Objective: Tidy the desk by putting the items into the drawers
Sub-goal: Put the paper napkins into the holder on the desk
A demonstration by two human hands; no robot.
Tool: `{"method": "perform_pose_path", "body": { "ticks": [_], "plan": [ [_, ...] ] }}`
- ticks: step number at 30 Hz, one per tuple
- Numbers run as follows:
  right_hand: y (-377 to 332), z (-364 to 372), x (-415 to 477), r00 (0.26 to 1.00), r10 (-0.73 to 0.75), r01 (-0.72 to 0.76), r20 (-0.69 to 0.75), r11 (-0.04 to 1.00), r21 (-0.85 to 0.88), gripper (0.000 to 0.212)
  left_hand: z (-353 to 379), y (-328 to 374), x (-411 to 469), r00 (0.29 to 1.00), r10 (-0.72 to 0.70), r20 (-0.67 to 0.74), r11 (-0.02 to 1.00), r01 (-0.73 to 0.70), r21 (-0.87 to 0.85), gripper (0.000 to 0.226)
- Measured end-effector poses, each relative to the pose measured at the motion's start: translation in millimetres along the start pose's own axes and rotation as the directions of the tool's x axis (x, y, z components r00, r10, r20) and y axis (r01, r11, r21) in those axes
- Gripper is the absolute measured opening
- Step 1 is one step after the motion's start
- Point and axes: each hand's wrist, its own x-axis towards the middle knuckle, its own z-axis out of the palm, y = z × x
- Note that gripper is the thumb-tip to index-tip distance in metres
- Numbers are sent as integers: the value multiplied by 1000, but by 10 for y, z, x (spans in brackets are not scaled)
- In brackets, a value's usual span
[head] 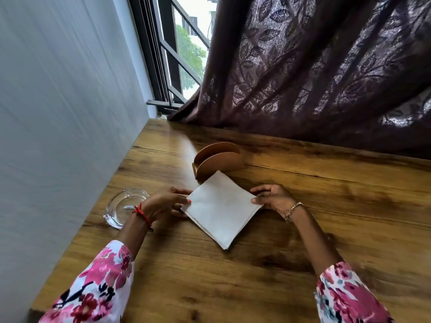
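Note:
A stack of white paper napkins [220, 208] lies as a diamond on the wooden desk [326, 206]. My left hand [163, 203] grips its left corner, thumb on top and fingers under. My right hand [272, 197] pinches its right corner. Just behind the napkins stands an empty brown napkin holder [217, 159] with rounded sides. A clear glass ashtray [123, 206] sits to the left, partly hidden by my left wrist. No drawer is in view.
A white wall [70, 113] runs along the desk's left edge. A dark patterned curtain [314, 73] hangs over the desk's far edge, with a window [186, 50] behind it. Bare wood stretches to the right and in front.

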Motion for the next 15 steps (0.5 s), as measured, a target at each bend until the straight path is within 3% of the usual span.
{"method": "perform_pose_path", "body": {
  "ticks": [6, 11, 15],
  "plan": [
    [78, -4, 77, 994, -39, 30, -104, 996, -87, 32, 27, 22, -26, 1000, -9, 20, 1000, 9, 1, 27],
    [-35, -75, -50, 995, -15, 17, 99, 1000, -25, 49, 47, -3, -32, 999, 39, -20, 999, -39, 2, 21],
    [-35, -137, -95, 978, -33, 59, 206, 991, -118, 61, 69, -32, -31, 996, 64, -66, 998, -64, 15, 23]
  ]
}}
